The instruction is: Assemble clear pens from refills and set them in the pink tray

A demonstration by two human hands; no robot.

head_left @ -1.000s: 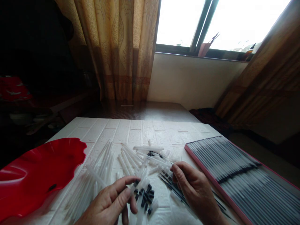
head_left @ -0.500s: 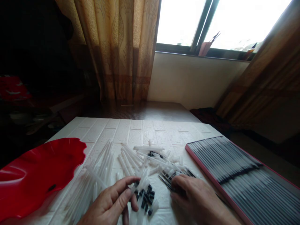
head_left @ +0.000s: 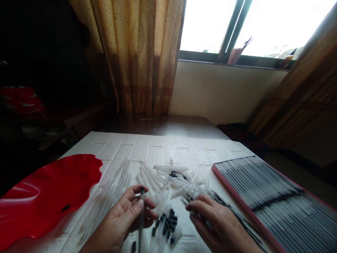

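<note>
A slim tube (head_left: 141, 225) is clamped between thumb and fingers of the left hand (head_left: 125, 215), long axis pointed back towards the person; thin dark rods (head_left: 223, 201) are spread beside and beyond the nearer right hand (head_left: 212, 216), its fingers curled, any grip hidden

Bright window (head_left: 256, 24) above pale wall (head_left: 206, 88), golden curtains (head_left: 134, 56)

No legible lettering, label, brand, number or sign, the dark left side perhaps too dim for certainty.
</note>
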